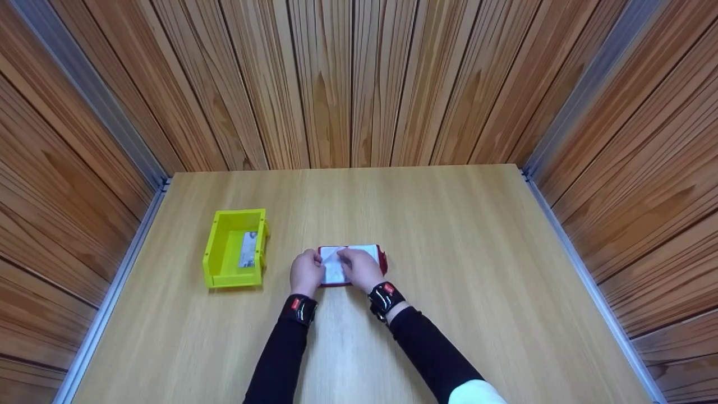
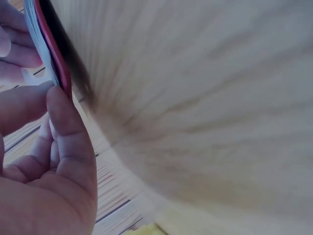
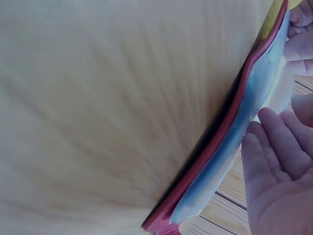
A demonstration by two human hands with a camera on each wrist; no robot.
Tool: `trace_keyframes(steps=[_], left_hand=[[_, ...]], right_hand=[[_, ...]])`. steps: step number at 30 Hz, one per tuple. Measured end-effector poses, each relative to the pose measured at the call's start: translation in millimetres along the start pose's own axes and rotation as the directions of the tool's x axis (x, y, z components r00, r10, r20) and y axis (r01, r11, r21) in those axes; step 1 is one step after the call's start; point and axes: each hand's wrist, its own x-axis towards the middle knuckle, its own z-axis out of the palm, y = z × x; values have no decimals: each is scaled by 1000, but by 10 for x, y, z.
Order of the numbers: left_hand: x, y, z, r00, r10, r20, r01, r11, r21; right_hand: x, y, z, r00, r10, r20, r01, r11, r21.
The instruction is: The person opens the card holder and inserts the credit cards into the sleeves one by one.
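An open booklet [image 1: 334, 276] with a red cover and pale pages lies on the table in front of me. My left hand [image 1: 307, 274] pinches its left edge between thumb and forefinger, as the left wrist view shows up close. Over the pages, my right hand [image 1: 362, 270] holds a thin, whitish page [image 3: 281, 90] that stands raised from the rest, with its fingertips near the page's edge. The red cover [image 3: 215, 142] shows as a rim under the pages in the right wrist view. A red flap [image 1: 383, 262] sticks out at the booklet's right side.
To the left of the booklet stands a yellow-green plastic bin [image 1: 214, 247] with a small printed card [image 1: 248, 249] inside it. Wood-panelled walls [image 1: 336, 84] enclose the light wooden table [image 1: 477, 280] at the back and both sides.
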Motion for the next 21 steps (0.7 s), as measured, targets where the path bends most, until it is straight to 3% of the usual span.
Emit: trace_keyframes(steps=[9, 16, 21], left_hand=[[21, -9, 15, 1000, -23, 22, 23, 1000, 11], [18, 11, 19, 999, -42, 26, 41, 998, 37], [-3, 28, 16, 999, -41, 24, 40, 998, 43]], right_hand=[[-24, 36, -103, 998, 1, -62, 2, 999, 37], [-6, 156, -192, 983, 18, -181, -28, 998, -53], [-5, 274, -231, 974, 63, -218, -88, 990, -107]])
